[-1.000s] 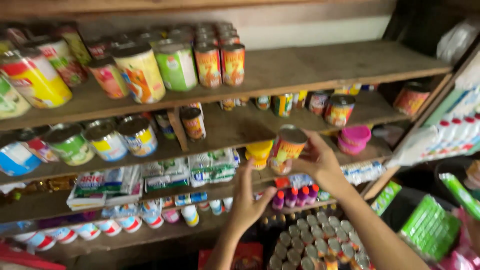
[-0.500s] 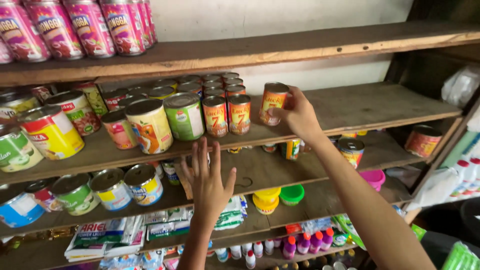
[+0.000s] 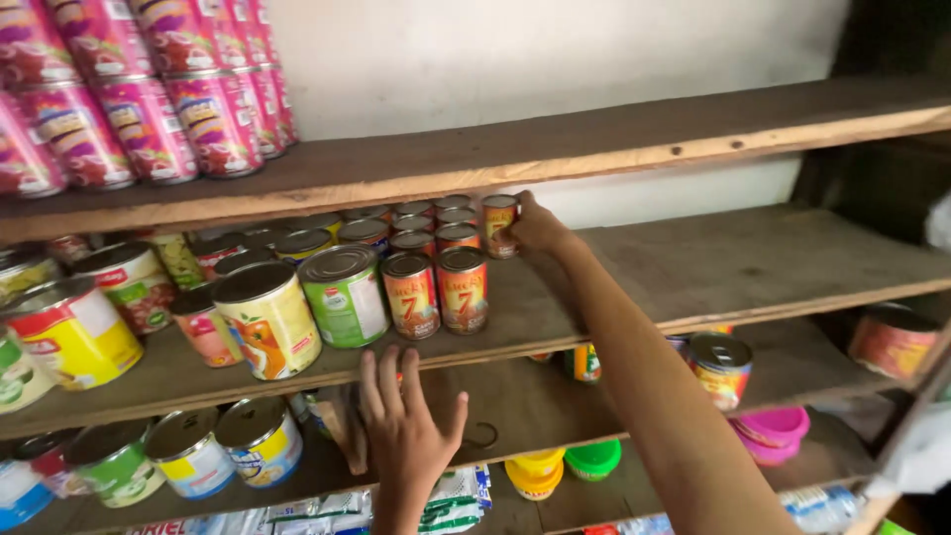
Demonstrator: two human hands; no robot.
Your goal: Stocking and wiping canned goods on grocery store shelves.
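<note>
Wooden shelving filled the view, plank boards running across in front of a pale wall. Far left on the top board (image 3: 555, 149) stood stacked pink cans (image 3: 149, 109). On the board below (image 3: 753, 267), from the left: a yellow-and-red can (image 3: 74, 332), a pale yellow can (image 3: 267, 319), a green-labelled can (image 3: 345, 294), then rows of small orange-red tins (image 3: 436, 267) running back toward the wall. Left hand (image 3: 404, 428) was lower, fingers spread, fingertips resting on the front edge of that board, holding nothing; it sat just below the front tins. Right hand (image 3: 535, 226) reached deep to the back of the same board, arm crossing up from lower right. Its fingers were closed around one small orange-red tin (image 3: 498, 224), upright, long axis vertical, at the right end of the back row and just beside its neighbours. Tin lay left of the palm, so the grip came from the tin's right side. Whether its base touched the board could not be told. Right hand was the one on it; left hand well apart, nearer the front. Right of the arm the board was bare wood. Lower shelf showed a red-labelled can (image 3: 721, 369) and a pink bowl (image 3: 773, 432).
</note>
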